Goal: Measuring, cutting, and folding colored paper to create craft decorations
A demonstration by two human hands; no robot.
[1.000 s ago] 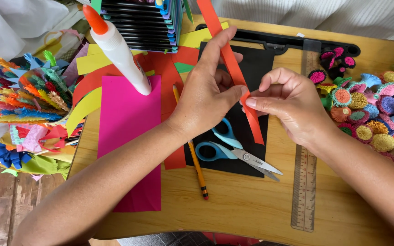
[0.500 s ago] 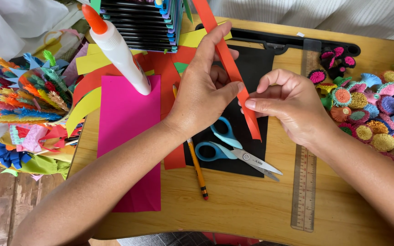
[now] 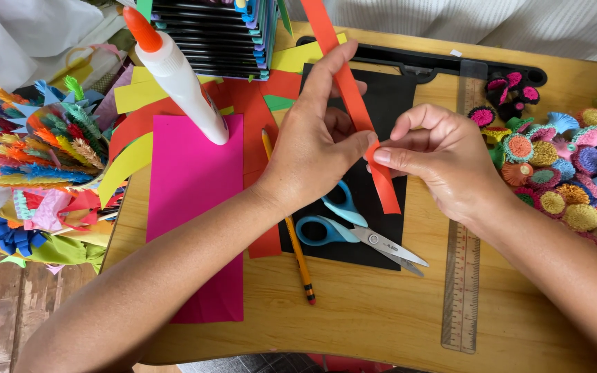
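Bench (image 3: 381,324): wooden, lower frame; ruler (image 3: 463,276) at lower right.
Scissors (image 3: 354,231): blue-handled, on black paper (image 3: 381,110), below the hands; pencil (image 3: 297,252) just left.
Left hand (image 3: 312,148): forearm from lower left, forefinger raised along the strip, thumb pinching it.
Right hand (image 3: 443,162): forearm from lower right, fingers curled, thumb and forefinger pinching.
Orange paper strip (image 3: 354,103): frame centre, slanting to the top edge.
Glue bottle (image 3: 177,72): upper left, tilted.

red strip (image 3: 354,103) top past frame edge
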